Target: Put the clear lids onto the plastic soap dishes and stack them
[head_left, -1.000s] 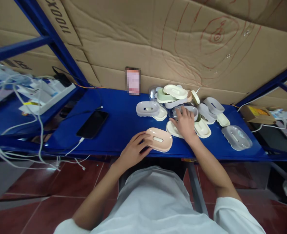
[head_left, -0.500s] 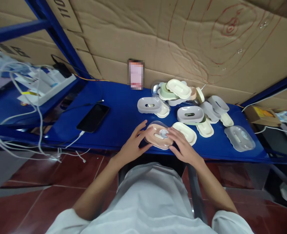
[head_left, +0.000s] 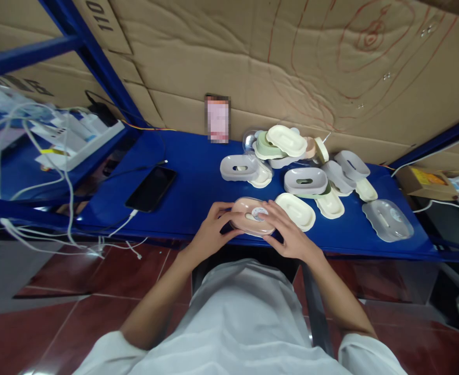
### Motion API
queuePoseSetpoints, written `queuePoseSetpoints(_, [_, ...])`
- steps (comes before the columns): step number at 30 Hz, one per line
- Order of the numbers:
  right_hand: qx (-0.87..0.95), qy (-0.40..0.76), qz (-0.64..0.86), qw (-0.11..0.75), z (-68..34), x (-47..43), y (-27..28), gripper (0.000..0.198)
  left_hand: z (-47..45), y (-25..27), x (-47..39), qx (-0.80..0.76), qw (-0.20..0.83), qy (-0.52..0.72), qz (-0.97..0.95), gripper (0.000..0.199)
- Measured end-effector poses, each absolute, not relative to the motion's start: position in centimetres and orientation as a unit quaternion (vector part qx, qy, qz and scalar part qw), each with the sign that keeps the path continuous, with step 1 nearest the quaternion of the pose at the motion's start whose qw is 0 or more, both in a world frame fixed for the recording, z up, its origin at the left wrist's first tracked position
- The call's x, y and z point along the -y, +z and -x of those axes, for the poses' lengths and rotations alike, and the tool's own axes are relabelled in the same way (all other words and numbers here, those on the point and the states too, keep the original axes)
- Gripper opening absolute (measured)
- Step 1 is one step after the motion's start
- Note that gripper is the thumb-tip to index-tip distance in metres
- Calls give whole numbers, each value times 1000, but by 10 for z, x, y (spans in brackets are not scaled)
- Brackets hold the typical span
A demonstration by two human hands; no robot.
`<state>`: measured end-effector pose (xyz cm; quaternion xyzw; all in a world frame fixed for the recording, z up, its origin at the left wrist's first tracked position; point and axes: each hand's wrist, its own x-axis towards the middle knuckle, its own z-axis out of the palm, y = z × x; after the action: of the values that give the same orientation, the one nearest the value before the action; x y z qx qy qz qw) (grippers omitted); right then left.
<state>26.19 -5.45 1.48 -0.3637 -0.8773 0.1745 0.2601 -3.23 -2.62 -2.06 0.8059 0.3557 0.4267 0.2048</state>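
A pinkish-tan soap dish (head_left: 246, 225) under a clear lid is at the table's front edge. A round sticker (head_left: 259, 213) is on the lid. My left hand (head_left: 211, 230) grips its left end, the fingers reaching over the top and the thumb along the near side. On the right end, my right hand (head_left: 293, 235) holds it with fingers on the lid beside the sticker and the thumb at the near edge. Just right of it lies a cream soap tray (head_left: 296, 211), with a grey soap dish (head_left: 305, 182) behind.
Several stacked soap dish parts, including a cream tray (head_left: 287, 139), stand at the back. A grey dish with a clear lid (head_left: 387, 221) lies far right. To the left is a black phone (head_left: 151, 188) with a white cable. Another phone (head_left: 217, 120) leans on the cardboard wall (head_left: 190, 62).
My left fingers have come down from a spread pose onto the lid. The clear lid now sits lower and closer on the soap dish. The view has shifted slightly.
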Motion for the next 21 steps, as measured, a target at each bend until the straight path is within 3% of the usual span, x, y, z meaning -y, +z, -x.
queuePoseSetpoints(4, [879,139,382,249,-252,54,10,68,32,-17,26,-359,223,397,-815,58])
queuePoseSetpoints(8, [879,-8,420,226,-274,61,12,66,31,-13,29,-368,225,359,-828,61])
queuePoseSetpoints(11, [748,-180,571,285,-346,74,20,63,37,-12,31,-410,182,361,-817,55])
queuePoseSetpoints(13, [599,-254,699,297,-413,86,24,74,47,-11,28,-457,111,377,-798,53])
queuePoseSetpoints(16, [471,-235,810,259,-509,104,14,105,66,-7,24,-552,-13,367,-749,56])
queuePoseSetpoints(18, [489,-181,817,244,-553,110,0,110,76,-1,24,-613,-67,339,-710,59])
queuePoseSetpoints(21, [501,-201,795,276,-576,111,-23,111,80,8,27,-662,-100,295,-681,61])
